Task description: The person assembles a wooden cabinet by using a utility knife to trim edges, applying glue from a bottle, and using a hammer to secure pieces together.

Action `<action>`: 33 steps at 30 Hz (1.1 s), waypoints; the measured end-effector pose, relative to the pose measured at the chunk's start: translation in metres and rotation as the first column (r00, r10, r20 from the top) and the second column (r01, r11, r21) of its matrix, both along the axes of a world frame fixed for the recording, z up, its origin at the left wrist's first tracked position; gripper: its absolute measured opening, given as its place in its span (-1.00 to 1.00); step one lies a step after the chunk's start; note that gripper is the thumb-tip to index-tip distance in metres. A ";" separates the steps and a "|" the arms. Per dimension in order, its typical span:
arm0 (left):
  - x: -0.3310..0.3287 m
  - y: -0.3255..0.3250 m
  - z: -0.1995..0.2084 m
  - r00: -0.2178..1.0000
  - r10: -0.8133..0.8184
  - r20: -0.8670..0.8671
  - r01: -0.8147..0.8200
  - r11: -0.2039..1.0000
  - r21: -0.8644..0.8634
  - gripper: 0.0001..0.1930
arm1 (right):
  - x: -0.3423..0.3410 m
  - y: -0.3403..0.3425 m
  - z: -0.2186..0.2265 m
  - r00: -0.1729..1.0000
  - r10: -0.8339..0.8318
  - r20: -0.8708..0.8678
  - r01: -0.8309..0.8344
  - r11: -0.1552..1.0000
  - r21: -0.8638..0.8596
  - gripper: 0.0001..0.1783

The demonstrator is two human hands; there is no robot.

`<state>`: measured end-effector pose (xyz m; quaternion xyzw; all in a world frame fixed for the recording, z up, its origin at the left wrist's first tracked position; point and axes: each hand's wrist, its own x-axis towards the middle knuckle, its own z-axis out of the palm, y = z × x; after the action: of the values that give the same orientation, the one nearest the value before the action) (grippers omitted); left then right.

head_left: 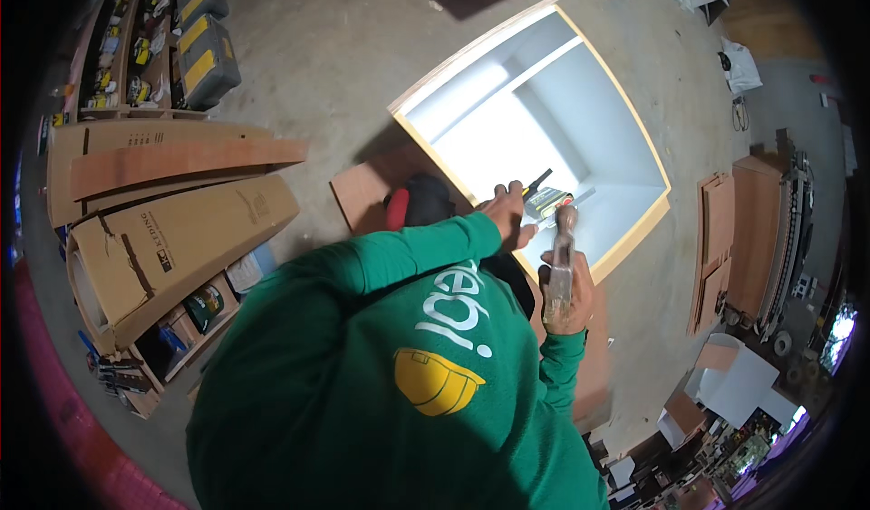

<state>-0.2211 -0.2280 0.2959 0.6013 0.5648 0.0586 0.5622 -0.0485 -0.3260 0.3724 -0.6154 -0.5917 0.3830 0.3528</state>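
Green sleeves run up from the lower edge of the head view to both hands, over a white cabinet (544, 120) lying open-face-up on a concrete floor (344, 48).

Head view, items:

1. Left hand (507, 211): at the cabinet's near rim, fingers curled around a black-and-yellow tool (546, 200). The grip looks closed on the tool's body; the tool's kind cannot be told. A thin black part sticks out of it toward the upper right, and a pale strip runs from it to the right, over the white interior.

2. Right hand (566, 288): just below and right of the left hand, fist wrapped around the handle of a hammer (562, 256). The handle runs up out of the fist, its top end reaching the cabinet rim just beside the tool. The head is hard to make out.

3. Cabinet: white inside, light wood edges, one shelf dividing it into two compartments. Both hands are at the near right part of the rim.

4. Brown panel (362, 193): flat on the floor, partly under the cabinet's left corner.

5. Cardboard boxes (172, 229): long, stacked at an angle at left, resting on low shelving.

6. Tool cases (207, 48): grey and yellow, upper left, beside a rack of small goods.

7. Wood panels (748, 238): brown, leaning or stacked at right, well apart from the hands.

8. White boards (743, 383): lower right, among clutter too small to tell.
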 end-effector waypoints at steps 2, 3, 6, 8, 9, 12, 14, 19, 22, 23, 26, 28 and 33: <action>0.021 -0.019 -0.006 0.986 0.069 0.149 -0.086 0.990 0.108 -0.19 | 0.000 0.015 0.008 0.990 0.142 -0.015 -0.140 0.987 0.084 -0.66; 0.030 -0.034 -0.026 0.951 0.102 0.291 -0.168 0.963 0.210 -0.16 | 0.003 0.017 0.013 0.979 0.205 -0.007 -0.202 0.971 0.128 -0.62; 0.060 -0.054 -0.068 0.971 0.140 0.193 -0.212 0.877 0.431 -0.14 | 0.014 0.010 0.014 0.969 0.244 -0.039 -0.240 0.967 0.091 -0.56; 0.071 -0.067 -0.080 0.964 0.183 0.195 -0.247 0.889 0.387 -0.22 | 0.030 0.003 0.016 0.963 0.268 0.039 -0.270 0.958 0.094 -0.55; 0.075 -0.075 -0.082 0.960 0.163 0.229 -0.233 0.917 0.324 -0.26 | 0.036 -0.002 0.017 0.956 0.282 0.074 -0.288 0.954 0.087 -0.55; 0.089 -0.093 -0.089 0.940 0.153 0.306 -0.204 0.968 0.143 -0.35 | 0.056 -0.017 0.021 0.944 0.312 0.105 -0.313 0.950 -0.004 -0.53; 0.096 -0.099 -0.095 0.921 0.170 0.350 -0.193 0.981 0.031 -0.41 | 0.066 -0.030 0.019 0.960 0.265 0.092 -0.266 0.964 -0.005 -0.56; 0.126 -0.101 -0.121 0.838 0.266 0.477 -0.167 0.956 -0.240 -0.49 | 0.085 -0.049 -0.012 0.996 0.059 -0.067 -0.060 0.998 -0.007 -0.62; 0.136 -0.108 -0.125 0.661 0.469 0.586 -0.157 0.850 -0.503 -0.59 | 0.094 -0.055 -0.009 0.985 0.055 -0.167 -0.085 0.980 -0.179 -0.70; 0.137 -0.112 -0.124 0.658 0.481 0.580 -0.162 0.842 -0.515 -0.60 | 0.096 -0.057 -0.007 0.978 0.053 -0.201 -0.100 0.968 -0.231 -0.71; 0.143 -0.115 -0.115 0.694 0.457 0.557 -0.171 0.856 -0.489 -0.60 | 0.103 -0.061 -0.011 0.981 0.078 -0.180 -0.116 0.970 -0.213 -0.76; 0.145 -0.118 -0.112 0.725 0.430 0.537 -0.186 0.874 -0.449 -0.60 | 0.105 -0.058 -0.015 0.992 0.118 0.034 -0.120 0.992 0.045 -0.76; 0.144 -0.122 -0.109 0.760 0.406 0.507 -0.219 0.895 -0.389 -0.61 | 0.106 -0.062 -0.016 0.993 0.120 0.023 -0.120 0.993 -0.011 -0.72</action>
<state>-0.0774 -0.3505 0.1871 0.3562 0.4635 0.2435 0.7739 0.0578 -0.3879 0.3565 -0.5847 -0.6299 0.3991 0.3194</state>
